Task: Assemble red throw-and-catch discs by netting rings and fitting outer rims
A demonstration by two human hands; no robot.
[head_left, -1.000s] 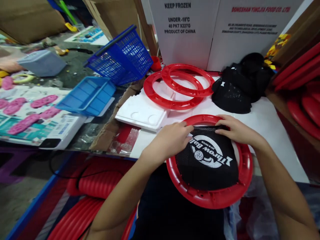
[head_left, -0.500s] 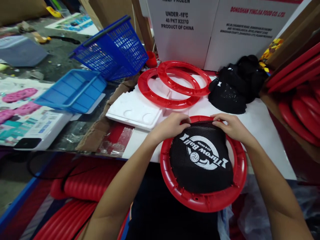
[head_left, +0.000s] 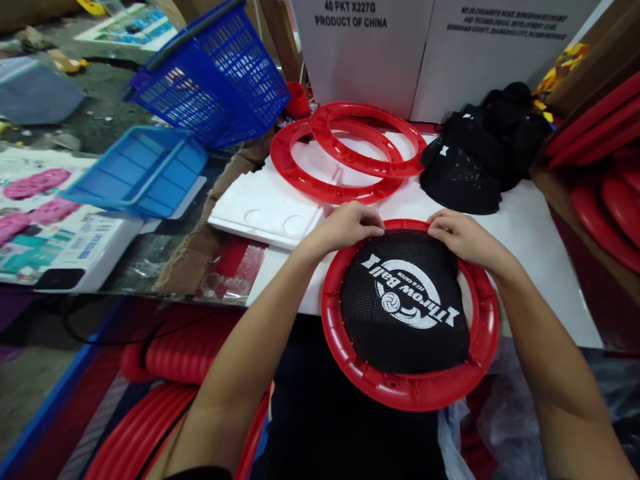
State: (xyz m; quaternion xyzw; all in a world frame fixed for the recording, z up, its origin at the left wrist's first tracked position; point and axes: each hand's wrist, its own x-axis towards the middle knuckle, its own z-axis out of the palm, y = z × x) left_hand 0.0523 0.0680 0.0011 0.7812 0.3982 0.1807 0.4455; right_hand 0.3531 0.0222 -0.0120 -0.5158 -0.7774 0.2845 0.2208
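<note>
A black mesh net (head_left: 400, 347) printed with a white "Throw Ball" logo lies across a red plastic ring (head_left: 334, 313), covering most of its opening. A gap shows along the net's right side. My left hand (head_left: 353, 227) pinches the net's far edge at the ring's upper left. At the upper right, my right hand (head_left: 457, 233) is closed on the same edge, its fingertips against the ring. The ring's near part juts past the table edge toward my body.
Two more red rings (head_left: 367, 140) overlap beyond my hands, partly over white foam (head_left: 265, 210). Black nets (head_left: 465, 167) are heaped at the right. A blue basket (head_left: 215, 80) and a blue tray (head_left: 137, 173) stand left. Red rings are stacked below the table (head_left: 145, 427).
My view has tilted down a little, so the background sits higher. At the ring's far side, the net's edge now lies closer to the rim, with both hands still on it.
</note>
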